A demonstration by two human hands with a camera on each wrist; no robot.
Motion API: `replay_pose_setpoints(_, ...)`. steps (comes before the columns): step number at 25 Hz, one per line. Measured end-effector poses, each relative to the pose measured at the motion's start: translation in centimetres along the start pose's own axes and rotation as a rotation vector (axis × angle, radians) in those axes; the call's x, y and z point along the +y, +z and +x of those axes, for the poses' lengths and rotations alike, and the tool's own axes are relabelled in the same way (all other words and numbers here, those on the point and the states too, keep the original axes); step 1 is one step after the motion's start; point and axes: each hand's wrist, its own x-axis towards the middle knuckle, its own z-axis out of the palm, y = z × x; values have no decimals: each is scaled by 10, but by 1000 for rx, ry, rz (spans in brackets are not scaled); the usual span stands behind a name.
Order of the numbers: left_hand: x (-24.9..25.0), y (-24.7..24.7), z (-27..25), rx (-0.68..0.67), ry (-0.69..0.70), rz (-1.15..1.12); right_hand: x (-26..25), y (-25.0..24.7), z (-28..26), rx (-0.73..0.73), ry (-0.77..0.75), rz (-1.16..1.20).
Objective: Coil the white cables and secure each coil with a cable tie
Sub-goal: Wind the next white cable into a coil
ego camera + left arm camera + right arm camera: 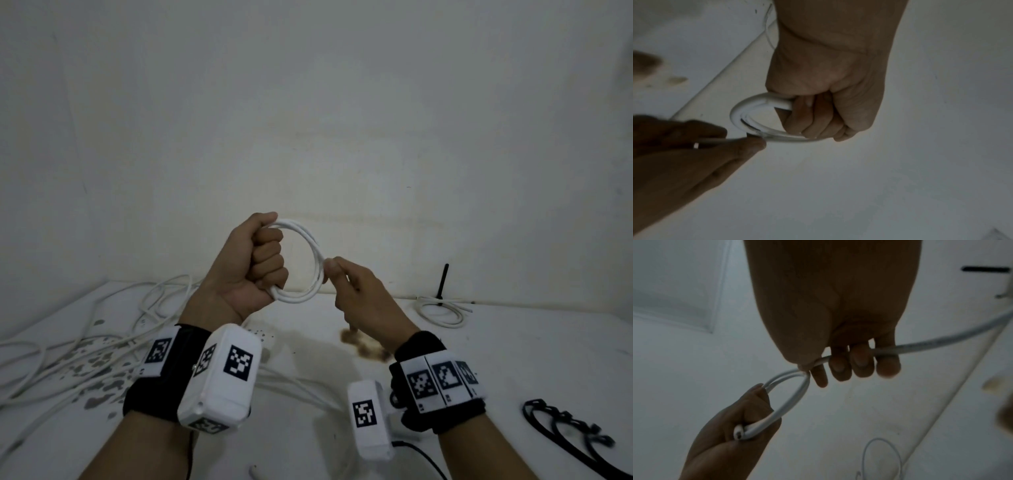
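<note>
Coil [301,260] up above bench [513,359], centre, between both hands. Left hand [250,263] on coil's left side, right hand [363,301] at its right edge. Loose cables [85,342] sprawled on bench far left, below and behind left hand. 2nd coil [442,313] flat on bench to right, near back wall, upright post [442,281] just behind it. Cable ties [565,431] on bench front right, well apart from 2nd coil.
</note>
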Motion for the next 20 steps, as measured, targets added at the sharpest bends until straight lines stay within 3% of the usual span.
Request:
replay_pose_setpoints(4,2,-3,-2,-24,-24,-26,4,-3,-2,-14,124,-120)
replay_pose_setpoints(8,-4,-1,1,-23,-110,50,2,-4,-2,193,234,-307)
replay_pose_setpoints(11,-7,1,3,-19,-117,57,-3,-1,2,221,241,-277)
replay_pose_setpoints(14,-8,1,6,31,-34,-77,-2,2,1,42,201,-171)
replay_pose_setpoints(17,-5,-7,11,105,117,-282,2,-5,-6,-181,282,-71)
replay_pose_setpoints(20,6,-24,12,177,267,-497,22,-15,-9,-381,388,-200)
